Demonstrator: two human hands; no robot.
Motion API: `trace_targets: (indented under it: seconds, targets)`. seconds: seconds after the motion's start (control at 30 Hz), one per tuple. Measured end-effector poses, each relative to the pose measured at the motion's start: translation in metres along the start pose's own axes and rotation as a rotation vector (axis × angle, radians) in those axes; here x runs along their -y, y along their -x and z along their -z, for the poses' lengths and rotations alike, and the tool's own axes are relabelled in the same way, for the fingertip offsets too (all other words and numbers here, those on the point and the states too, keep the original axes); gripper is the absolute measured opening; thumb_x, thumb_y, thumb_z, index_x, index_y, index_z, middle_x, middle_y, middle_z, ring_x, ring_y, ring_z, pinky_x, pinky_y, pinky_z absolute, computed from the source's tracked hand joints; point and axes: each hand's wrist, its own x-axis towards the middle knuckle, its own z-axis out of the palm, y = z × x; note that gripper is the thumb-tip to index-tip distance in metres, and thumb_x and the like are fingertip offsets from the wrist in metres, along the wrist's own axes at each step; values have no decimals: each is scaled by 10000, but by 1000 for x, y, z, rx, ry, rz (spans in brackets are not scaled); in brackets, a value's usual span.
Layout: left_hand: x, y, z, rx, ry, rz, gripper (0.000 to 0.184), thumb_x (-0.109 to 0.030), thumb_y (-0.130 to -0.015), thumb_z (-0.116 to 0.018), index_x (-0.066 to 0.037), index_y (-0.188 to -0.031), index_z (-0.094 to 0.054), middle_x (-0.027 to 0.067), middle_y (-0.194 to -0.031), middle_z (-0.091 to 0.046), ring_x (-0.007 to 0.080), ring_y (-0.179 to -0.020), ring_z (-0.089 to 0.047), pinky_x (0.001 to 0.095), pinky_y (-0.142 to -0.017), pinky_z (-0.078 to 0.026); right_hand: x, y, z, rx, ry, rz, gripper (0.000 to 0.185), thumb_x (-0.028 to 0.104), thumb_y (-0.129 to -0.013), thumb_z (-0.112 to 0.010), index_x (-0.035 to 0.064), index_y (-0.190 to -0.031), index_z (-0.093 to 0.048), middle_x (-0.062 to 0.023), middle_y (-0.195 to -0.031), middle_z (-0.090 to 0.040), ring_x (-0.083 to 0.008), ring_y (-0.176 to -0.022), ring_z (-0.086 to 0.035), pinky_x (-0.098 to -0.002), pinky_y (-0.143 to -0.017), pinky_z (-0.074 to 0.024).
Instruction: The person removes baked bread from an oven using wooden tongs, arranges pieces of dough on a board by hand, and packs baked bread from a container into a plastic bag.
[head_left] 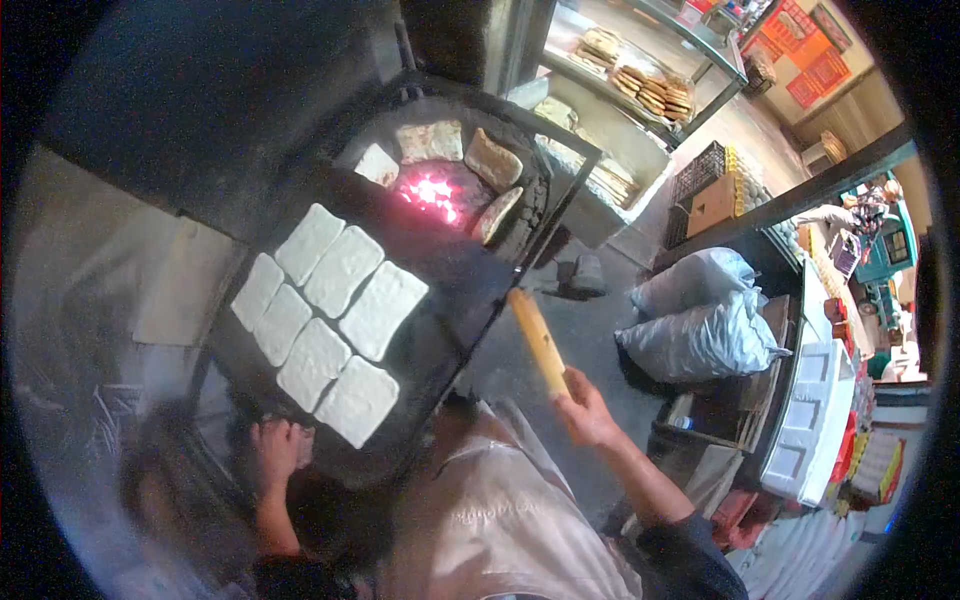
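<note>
Dark plate (420, 270), largest: ahead of the left hand (280, 450), to the left of the right hand (585, 410). Fire pit (400, 120) beyond it, farther from both hands. Two pale sacks (700, 325), to the right of the right hand, well apart from it.

Seven dough slabs (384, 311), white, flat, close together on the plate, just beyond the left hand and left of the right. Four breads (493, 160) around the embers (430, 198) in the pit, browned in places.

Right arm: comes in from lower right, forearm angled forward and inward. Grip closed, fingers wrapped round the near end of a yellow stick (537, 340). Stick runs forward and slightly left from the grip, far tip near the metal frame (560, 215); contact there cannot be told.

Left arm: forearm pointing nearly straight forward, hand low by the near side of the plate. Fingers bent, knuckles up. A small brownish patch beside them, too blurred to name; whether they pinch it, cannot tell.
</note>
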Motion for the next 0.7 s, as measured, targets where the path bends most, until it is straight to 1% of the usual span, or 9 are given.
trace_targets:
  seconds: [0.07, 0.17, 0.2, 0.33, 0.43, 0.47, 0.57, 0.63, 0.7]
  targets:
    - [19, -7, 1, -16, -47, 93, 417, -376, -1002, -443, -43, -945, -688, 192, -1034, -687, 385, -1088, -619, 592, -1127, -283, 11, -2, 10, -18, 13, 74, 791, 223, -873, -732, -58, -1481, -311, -226, -1451, -468, -280, -1363, -450, -368, -1126, -349]
    - [8, 13, -12, 24, -79, 202, 439, -383, -1004, -434, -35, -921, -688, 194, -1010, -689, 388, -1048, -633, 600, -1094, -323, 6, 15, 68, -87, 129, 174, 756, 186, -869, -731, -74, -1460, -337, -221, -1402, -517, -270, -1291, -522, -362, -1079, -407]
    - [0, 36, -8, 117, -163, 235, 409, -398, -989, -475, -49, -963, -686, 179, -1045, -690, 368, -1038, -645, 596, -1025, -400, 6, 35, 79, -83, 143, 125, 756, 186, -869, -731, -74, -1460, -337, -221, -1402, -517, -270, -1291, -522, -362, -1079, -407]
    - [-16, 54, 8, 220, -248, 290, 350, -384, -972, -529, -74, -1050, -671, 167, -1068, -679, 363, -1022, -654, 584, -941, -465, 27, 25, 105, -93, 279, 112, 715, 189, -872, -736, -78, -1432, -382, -205, -1309, -595, -250, -1193, -596, -357, -1008, -478]
    - [-17, 52, -5, -281, 991, 903, 299, -279, -983, -535, -43, -1141, -628, 178, -1079, -646, 345, -1018, -645, 517, -925, -493, 65, -13, 110, -72, 490, 182, 653, 198, -865, -748, -57, -1388, -453, -210, -1259, -637, -264, -1137, -639, -376, -957, -520]
    - [-6, 54, -22, -430, 1199, 959, 300, -295, -977, -543, -45, -1126, -615, 163, -1053, -644, 329, -989, -640, 512, -906, -499, 77, -35, 110, -69, 554, 240, 640, 216, -869, -744, -51, -1380, -465, -211, -1253, -642, -263, -1139, -641, -375, -953, -521]
    - [50, 72, -114, -774, 1271, 713, 318, -346, -960, -569, -52, -1081, -578, 117, -976, -637, 281, -902, -626, 495, -847, -518, 136, -104, 110, -45, 738, 322, 600, 301, -883, -726, -9, -1347, -506, -232, -1193, -665, -308, -1096, -668, -405, -916, -533]
    - [82, 81, -195, -1143, 1129, 316, 341, -379, -948, -586, -56, -1051, -553, 87, -924, -632, 249, -843, -616, 484, -808, -530, 161, -165, 116, -154, 1031, 446, 589, 367, -875, -709, 25, -1325, -543, -210, -1041, -695, -333, -949, -691, -425, -811, -536]
    - [53, 98, -179, -1028, 1159, 696, 336, -376, -951, -583, -57, -1055, -557, 87, -930, -633, 249, -849, -617, 481, -812, -528, 210, -209, 100, -133, 1166, 342, 531, 402, -885, -681, 95, -1302, -566, -215, -1020, -694, -392, -939, -677, -461, -790, -534]
